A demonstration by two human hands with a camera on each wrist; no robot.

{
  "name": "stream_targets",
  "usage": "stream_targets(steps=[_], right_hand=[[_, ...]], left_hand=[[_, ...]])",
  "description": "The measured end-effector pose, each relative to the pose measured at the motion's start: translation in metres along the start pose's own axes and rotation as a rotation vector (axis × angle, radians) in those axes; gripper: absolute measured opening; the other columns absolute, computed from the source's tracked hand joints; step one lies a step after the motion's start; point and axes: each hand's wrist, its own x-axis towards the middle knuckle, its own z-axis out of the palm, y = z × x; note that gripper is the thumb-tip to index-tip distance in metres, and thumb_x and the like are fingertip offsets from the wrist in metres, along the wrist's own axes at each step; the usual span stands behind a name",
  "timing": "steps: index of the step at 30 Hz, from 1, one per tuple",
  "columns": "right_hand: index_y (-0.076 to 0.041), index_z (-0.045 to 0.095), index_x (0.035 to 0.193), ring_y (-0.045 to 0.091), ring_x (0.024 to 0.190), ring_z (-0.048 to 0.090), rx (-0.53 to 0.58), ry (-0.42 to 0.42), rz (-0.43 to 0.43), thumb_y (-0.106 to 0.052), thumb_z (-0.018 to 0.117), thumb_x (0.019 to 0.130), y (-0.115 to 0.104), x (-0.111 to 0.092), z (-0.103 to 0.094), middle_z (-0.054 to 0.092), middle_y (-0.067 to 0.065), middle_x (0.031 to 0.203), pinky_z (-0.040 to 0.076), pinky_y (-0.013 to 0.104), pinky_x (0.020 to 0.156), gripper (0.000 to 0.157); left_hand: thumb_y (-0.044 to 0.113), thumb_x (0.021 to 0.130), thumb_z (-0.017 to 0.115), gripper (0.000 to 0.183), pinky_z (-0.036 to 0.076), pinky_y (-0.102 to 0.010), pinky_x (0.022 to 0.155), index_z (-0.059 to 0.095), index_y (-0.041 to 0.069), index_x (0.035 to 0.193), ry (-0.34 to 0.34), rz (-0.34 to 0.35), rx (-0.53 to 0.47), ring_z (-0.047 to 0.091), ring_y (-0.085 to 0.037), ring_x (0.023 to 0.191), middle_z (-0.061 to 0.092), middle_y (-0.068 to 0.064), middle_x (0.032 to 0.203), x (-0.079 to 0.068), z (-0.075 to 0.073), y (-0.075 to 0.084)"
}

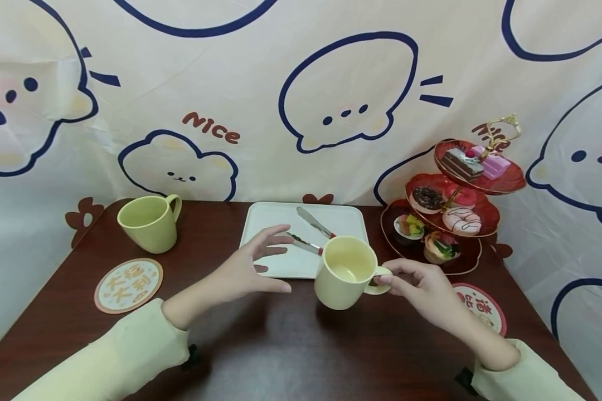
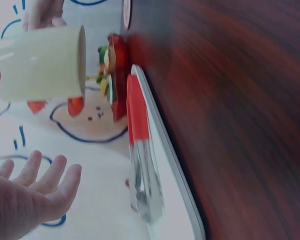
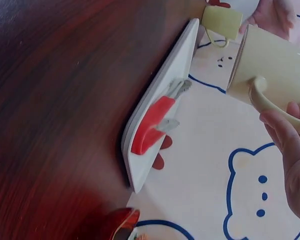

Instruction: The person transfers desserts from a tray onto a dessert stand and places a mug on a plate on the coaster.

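My right hand point(image 1: 423, 289) pinches the handle of a pale yellow-green mug point(image 1: 337, 285), which hangs tilted over the dark table in front of the tray. In the right wrist view, thumb and fingers of the right hand point(image 3: 296, 157) close round the handle of the mug point(image 3: 277, 62). To the mug's left, my left hand point(image 1: 248, 270) is spread and holds nothing, with a gap between its fingers and the mug. The left wrist view also shows this left hand point(image 2: 32, 197) apart from the mug point(image 2: 40, 67).
Behind the mug lies a white tray point(image 1: 266, 214) with a knife point(image 1: 313, 220) and another red-handled utensil point(image 1: 303, 243). At left are a second mug point(image 1: 155, 228) and a coaster point(image 1: 129, 285). At right stand a tiered cake stand point(image 1: 495, 223) and another coaster point(image 1: 491, 314).
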Motion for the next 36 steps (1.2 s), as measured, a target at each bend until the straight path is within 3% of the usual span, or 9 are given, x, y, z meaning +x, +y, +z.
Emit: stream_targets(steps=[11, 15, 19, 25, 26, 28, 32, 33, 36], right_hand=[[0.004, 0.071, 0.114, 0.006, 0.09, 0.071, -0.079, 0.115, 0.077, -0.002, 0.064, 0.1, 0.016, -0.019, -0.025, 0.073, 0.014, 0.106, 0.059, 0.026, 0.072, 0.017], [0.005, 0.07, 0.117, 0.004, 0.087, 0.071, -0.135, 0.161, 0.12, -0.003, 0.064, 0.1, 0.024, -0.028, -0.034, 0.073, 0.016, 0.106, 0.059, 0.023, 0.07, 0.02], [0.002, 0.071, 0.117, 0.004, 0.079, 0.071, -0.245, 0.202, 0.154, -0.006, 0.067, 0.099, 0.028, -0.038, -0.043, 0.074, 0.015, 0.102, 0.057, 0.02, 0.065, 0.02], [0.0, 0.07, 0.12, 0.006, 0.074, 0.07, -0.315, 0.248, 0.213, -0.014, 0.067, 0.101, 0.034, -0.051, -0.056, 0.076, 0.005, 0.098, 0.054, 0.021, 0.057, 0.024], [0.001, 0.07, 0.121, 0.005, 0.075, 0.071, -0.306, 0.252, 0.221, -0.014, 0.067, 0.101, 0.036, -0.053, -0.058, 0.076, 0.007, 0.099, 0.055, 0.02, 0.061, 0.025], [0.003, 0.069, 0.121, 0.004, 0.079, 0.071, -0.302, 0.259, 0.234, -0.014, 0.066, 0.102, 0.038, -0.057, -0.062, 0.076, 0.01, 0.102, 0.056, 0.019, 0.066, 0.026], [0.003, 0.069, 0.12, 0.002, 0.08, 0.07, -0.326, 0.278, 0.238, -0.015, 0.065, 0.102, 0.043, -0.065, -0.071, 0.076, 0.006, 0.097, 0.056, 0.017, 0.066, 0.026], [0.003, 0.069, 0.12, 0.002, 0.08, 0.07, -0.33, 0.284, 0.237, -0.016, 0.065, 0.103, 0.044, -0.067, -0.073, 0.076, 0.004, 0.096, 0.056, 0.017, 0.066, 0.027], [0.005, 0.068, 0.12, 0.0, 0.08, 0.07, -0.33, 0.3, 0.257, -0.017, 0.064, 0.103, 0.049, -0.074, -0.078, 0.076, 0.005, 0.094, 0.056, 0.017, 0.066, 0.028]], left_hand=[[0.012, 0.086, 0.084, 0.086, 0.045, -0.062, 0.101, 0.035, 0.015, 0.156, 0.172, -0.037, 0.049, 0.047, -0.037, 0.138, 0.049, -0.015, 0.15, -0.032, -0.043, -0.017], [0.012, 0.092, 0.078, 0.078, 0.05, -0.042, 0.099, 0.035, 0.013, 0.156, 0.24, -0.055, 0.052, 0.05, -0.032, 0.135, 0.049, -0.016, 0.149, -0.048, -0.057, -0.018], [0.01, 0.096, 0.072, 0.071, 0.05, -0.021, 0.093, 0.035, 0.012, 0.156, 0.314, -0.055, 0.048, 0.054, -0.017, 0.129, 0.049, -0.016, 0.147, -0.065, -0.069, -0.02], [0.014, 0.099, 0.069, 0.07, 0.048, -0.015, 0.089, 0.033, 0.016, 0.158, 0.379, -0.107, 0.099, 0.052, -0.007, 0.125, 0.047, -0.013, 0.148, -0.085, -0.086, -0.026], [0.016, 0.099, 0.069, 0.071, 0.047, -0.015, 0.09, 0.031, 0.016, 0.159, 0.379, -0.129, 0.119, 0.051, -0.011, 0.128, 0.046, -0.013, 0.15, -0.088, -0.089, -0.027], [0.022, 0.1, 0.069, 0.073, 0.048, -0.028, 0.1, 0.028, 0.016, 0.161, 0.375, -0.176, 0.153, 0.048, -0.022, 0.134, 0.043, -0.015, 0.153, -0.093, -0.095, -0.028], [0.03, 0.101, 0.068, 0.077, 0.046, -0.038, 0.102, 0.024, 0.015, 0.162, 0.356, -0.253, 0.235, 0.039, -0.039, 0.141, 0.039, -0.017, 0.157, -0.101, -0.108, -0.03], [0.03, 0.101, 0.068, 0.077, 0.046, -0.037, 0.101, 0.024, 0.015, 0.162, 0.357, -0.259, 0.248, 0.038, -0.04, 0.141, 0.038, -0.018, 0.158, -0.102, -0.111, -0.031], [0.029, 0.102, 0.066, 0.073, 0.046, -0.019, 0.089, 0.026, 0.014, 0.162, 0.368, -0.264, 0.291, 0.042, -0.035, 0.139, 0.04, -0.018, 0.156, -0.108, -0.119, -0.037]])
